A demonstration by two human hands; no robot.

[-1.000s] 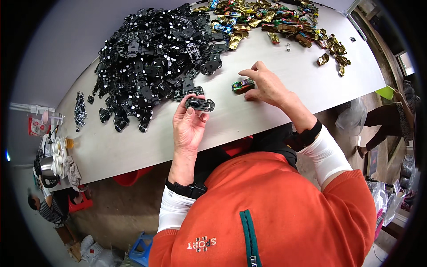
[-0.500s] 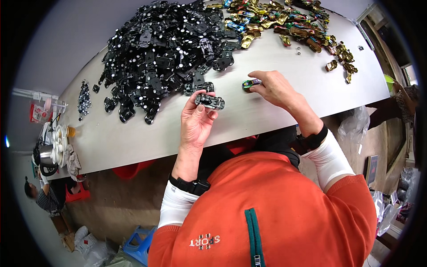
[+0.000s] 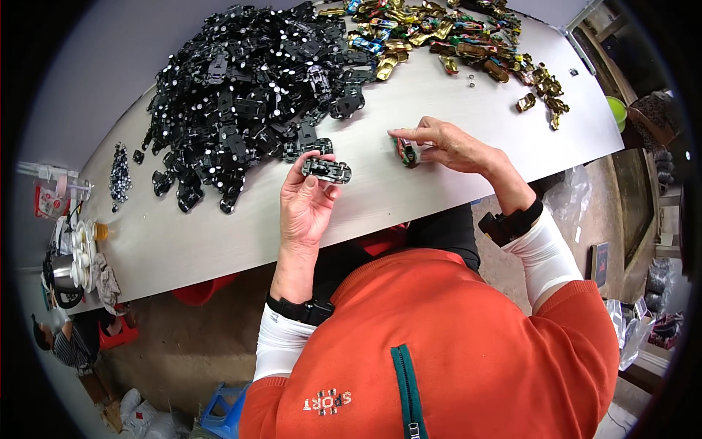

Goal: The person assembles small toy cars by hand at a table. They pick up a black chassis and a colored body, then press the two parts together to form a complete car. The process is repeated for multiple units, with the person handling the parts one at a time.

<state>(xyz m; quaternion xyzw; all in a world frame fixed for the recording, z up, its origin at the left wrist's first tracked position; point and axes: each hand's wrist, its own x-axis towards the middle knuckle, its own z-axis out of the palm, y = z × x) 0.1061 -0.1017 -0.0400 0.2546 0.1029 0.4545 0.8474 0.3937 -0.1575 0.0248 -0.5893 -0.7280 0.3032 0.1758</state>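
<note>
My left hand (image 3: 303,208) pinches a dark toy car chassis (image 3: 327,170) between thumb and fingers, just above the table near the black pile. Its underside details and wheels face up. To the right, my right hand (image 3: 459,150) has its index finger and thumb around a small green, red and dark toy car body (image 3: 404,151) at the table surface. The index fingertip lies over the far end of that body, while the thumb is by its right side. The other right-hand fingers are partly hidden.
A big heap of black car chassis (image 3: 241,95) covers the table's (image 3: 219,249) back left. Gold and coloured car bodies (image 3: 468,47) spread over the back right. Small silvery parts (image 3: 120,179) lie at far left, near a metal kettle (image 3: 66,278) and white cups (image 3: 82,252).
The toy car body at my right hand has turned from lying sideways to pointing toward me, and the fingers have spread around it. My left hand still holds the chassis. The view shifted slightly.
</note>
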